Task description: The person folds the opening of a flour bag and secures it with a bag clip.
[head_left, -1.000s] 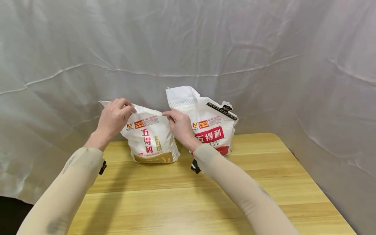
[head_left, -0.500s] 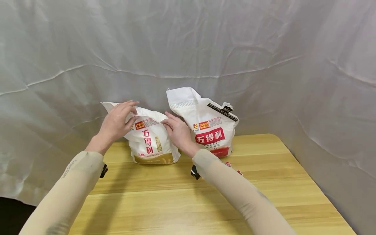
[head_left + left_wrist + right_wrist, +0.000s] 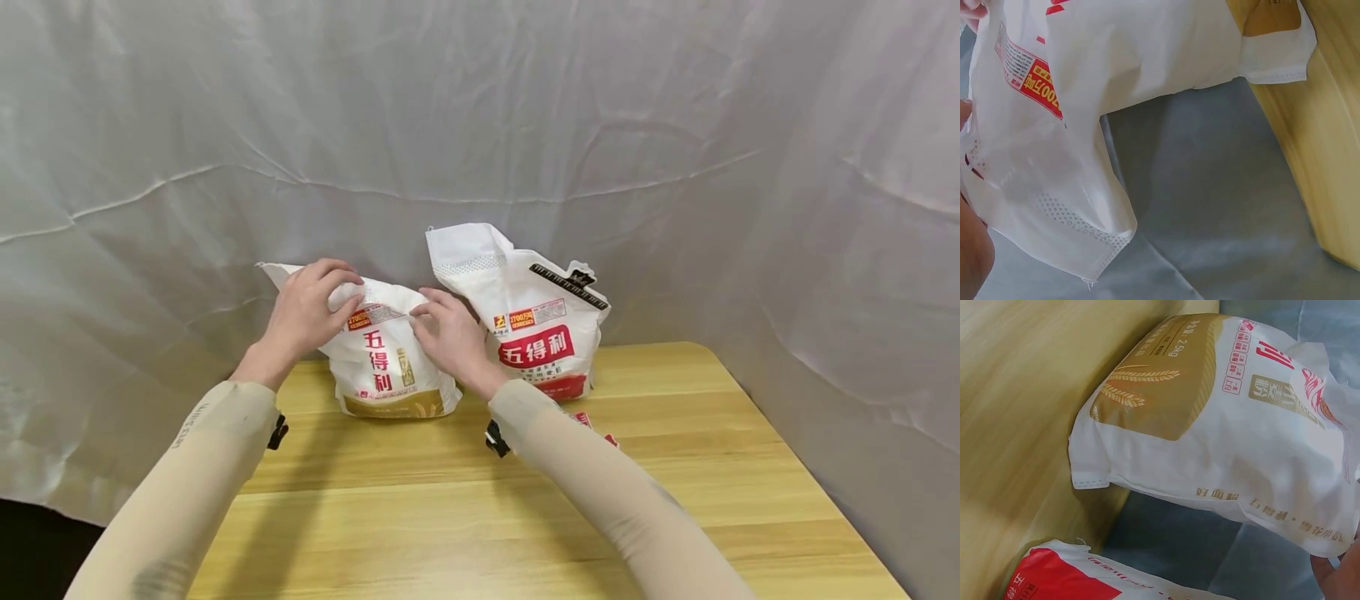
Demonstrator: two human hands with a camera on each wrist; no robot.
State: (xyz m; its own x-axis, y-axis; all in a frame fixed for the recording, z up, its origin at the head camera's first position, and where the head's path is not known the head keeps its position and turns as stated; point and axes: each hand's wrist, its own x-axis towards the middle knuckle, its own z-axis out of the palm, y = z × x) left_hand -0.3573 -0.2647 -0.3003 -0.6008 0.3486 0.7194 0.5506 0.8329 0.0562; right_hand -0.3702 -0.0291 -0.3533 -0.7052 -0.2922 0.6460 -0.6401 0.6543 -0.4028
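Observation:
A white flour bag with red lettering and a gold wheat band stands upright at the back of the table. Its top edge is folded over towards me. My left hand holds that fold at the left, thumb in front and fingers on top. At the fold's right end my right hand pinches the bag between thumb and fingers. In the left wrist view a loose corner of the flour bag sticks out past the left hand. The right wrist view shows the front of the bag and part of the right hand.
Close on the right stands a second flour bag with a red label, its top folded aslant under a black clip. A small red-and-white item shows partly beside my right sleeve. Grey cloth hangs behind the wooden table.
The top of the gold-banded bag has folded further forward and down, covering its small logo. My left hand has shifted right along the fold; my right fingers have moved slightly lower.

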